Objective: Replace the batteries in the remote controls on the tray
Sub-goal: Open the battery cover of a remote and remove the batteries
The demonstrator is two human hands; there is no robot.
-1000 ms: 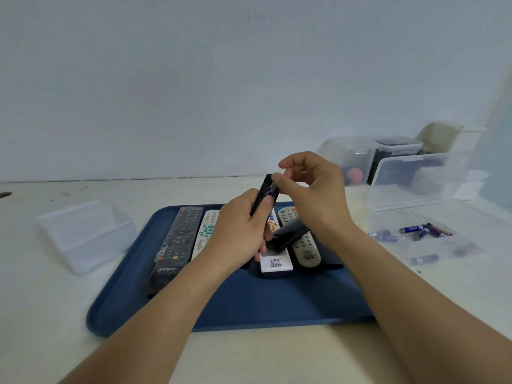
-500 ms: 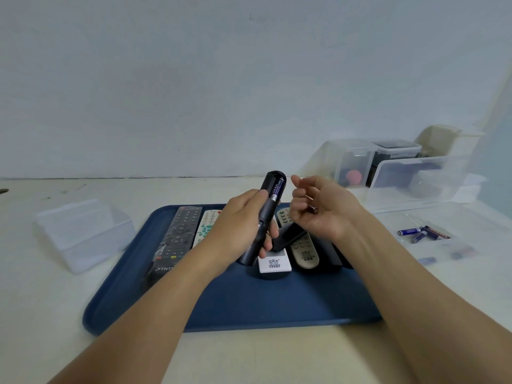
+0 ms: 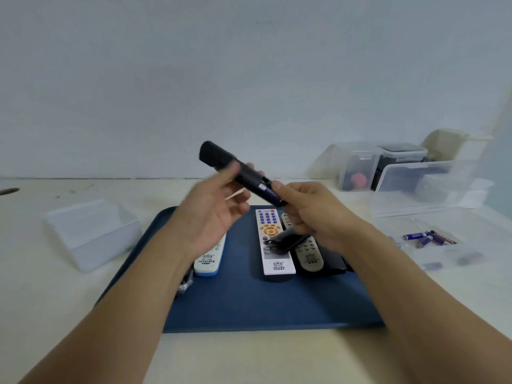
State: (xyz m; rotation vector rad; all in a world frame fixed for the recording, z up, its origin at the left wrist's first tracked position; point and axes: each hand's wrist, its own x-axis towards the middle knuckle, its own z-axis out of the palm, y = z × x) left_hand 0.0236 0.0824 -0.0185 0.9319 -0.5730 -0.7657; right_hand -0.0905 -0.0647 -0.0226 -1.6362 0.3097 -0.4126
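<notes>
Left hand gripped black remote over tray; right hand pinched its battery; weak pinch, battery might've dropped.

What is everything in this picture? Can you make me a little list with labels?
left hand: left hand holds the black remote in the air
right hand: right hand pinches the remote's lower end, where a purple battery shows
tray: blue tray on the table
on tray: white remote with orange buttons, grey remote, loose black cover
right of tray: spare batteries in a clear lid
left of tray: empty-looking clear box
</notes>
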